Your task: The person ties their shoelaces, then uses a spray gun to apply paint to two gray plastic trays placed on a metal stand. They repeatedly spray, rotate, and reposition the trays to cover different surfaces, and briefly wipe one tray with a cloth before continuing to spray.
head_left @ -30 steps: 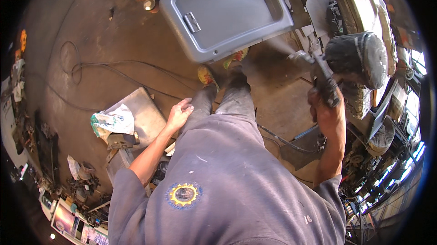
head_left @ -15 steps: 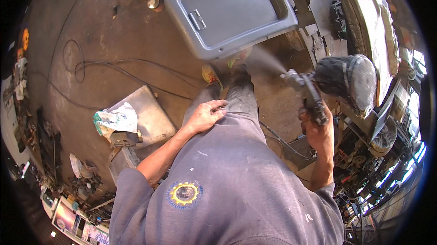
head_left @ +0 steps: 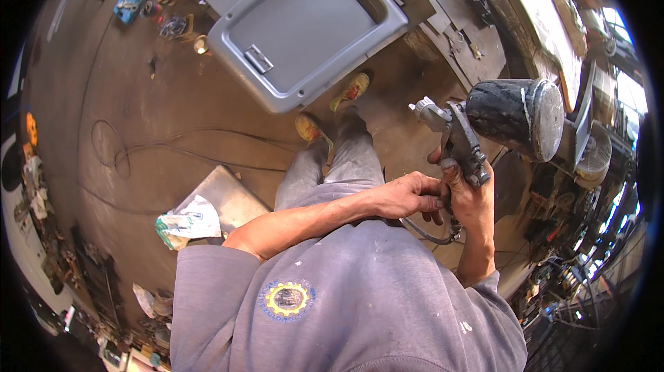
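Observation:
My right hand (head_left: pixel 472 192) is closed around the handle of a spray gun (head_left: pixel 458 138), whose nozzle points left. A dark, paint-stained cup (head_left: pixel 515 116) is attached to the gun and lies nearly sideways. My left hand (head_left: pixel 413 196) has its fingers curled against the right hand, below the gun's handle; what they pinch, if anything, is hidden. An air hose (head_left: pixel 434 239) shows beneath the hands. Ahead of my feet is a grey moulded panel (head_left: pixel 304 30) with a recessed middle and a small latch (head_left: pixel 259 59). No spray mist shows at the nozzle.
A metal box (head_left: pixel 232 196) with a crumpled white plastic bag (head_left: pixel 190 220) stands to the left. A long dark hose (head_left: pixel 207 146) loops over the floor. Flat sheets (head_left: pixel 449 40) lie at the upper right, beside a fan (head_left: pixel 593 157). A blue container (head_left: pixel 129 4) sits far left.
My left hand has moved right, from my lap to the right hand. The spray mist has stopped. The gun has shifted slightly left, and the panel now appears further left in view.

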Tool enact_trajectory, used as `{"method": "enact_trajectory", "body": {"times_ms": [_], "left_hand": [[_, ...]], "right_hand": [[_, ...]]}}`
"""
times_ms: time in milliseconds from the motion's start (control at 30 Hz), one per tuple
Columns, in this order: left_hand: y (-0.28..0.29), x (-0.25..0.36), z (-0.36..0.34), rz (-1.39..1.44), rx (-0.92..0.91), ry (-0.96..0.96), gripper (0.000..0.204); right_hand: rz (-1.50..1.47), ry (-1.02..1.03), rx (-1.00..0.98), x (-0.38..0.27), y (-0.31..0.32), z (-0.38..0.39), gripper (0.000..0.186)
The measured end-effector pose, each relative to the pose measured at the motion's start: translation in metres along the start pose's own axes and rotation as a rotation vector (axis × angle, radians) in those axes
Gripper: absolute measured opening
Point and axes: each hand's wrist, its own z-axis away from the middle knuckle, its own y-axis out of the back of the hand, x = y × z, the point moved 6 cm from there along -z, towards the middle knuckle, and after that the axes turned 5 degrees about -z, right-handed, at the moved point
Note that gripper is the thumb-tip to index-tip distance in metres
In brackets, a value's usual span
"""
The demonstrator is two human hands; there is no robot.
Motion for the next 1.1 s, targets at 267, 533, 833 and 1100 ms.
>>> {"method": "enact_trajectory", "body": {"times_ms": [267, 533, 833, 1100], "left_hand": [[-0.003, -0.001, -0.039, 0.118, 0.055, 0.040, 0.009], [0.012, 0.003, -0.081, 0.113, 0.101, 0.059, 0.023], [0.100, -0.041, -0.026, -0.189, 0.447, 0.368, 0.044], [0.190, 0.022, 0.107, -0.465, 1.317, 0.400, 0.040]], "right_hand": [[-0.002, -0.018, 0.087, 0.009, 0.036, -0.013, 0.039], [0.079, 0.149, 0.230, 0.007, 0.074, -0.043, 0.038], [0.017, -0.171, -0.134, -0.003, 0.109, -0.082, 0.048], [0.003, -0.023, 0.013, -0.038, 0.179, -0.145, 0.042]]}}
